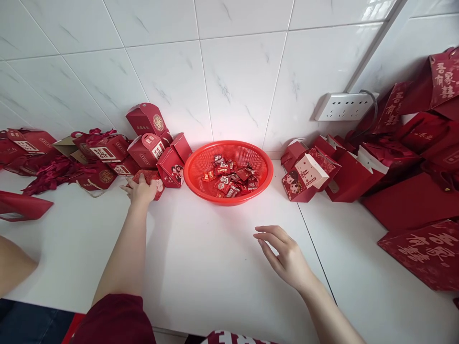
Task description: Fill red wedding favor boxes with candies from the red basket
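My left hand (139, 191) reaches out to the back left, its fingers bent over a small red gift box (158, 188) with a pale printed figure. The hand partly covers that box, which sits among other red gift boxes. Just right of it stands an upright red box (172, 165) with a cartoon couple on its front. My right hand (283, 253) hovers above the white table, fingers loosely apart and nothing in them. Between and beyond my hands, a red plastic basket (229, 203) holds several red-wrapped candies (233, 179).
Folded red boxes (103, 148) with ribbons line the wall at left. More open boxes (308, 174) stand right of the basket, near large red bags (412, 196). A power strip (346, 106) hangs on the tiled wall. Another person's arm (16, 265) rests at far left.
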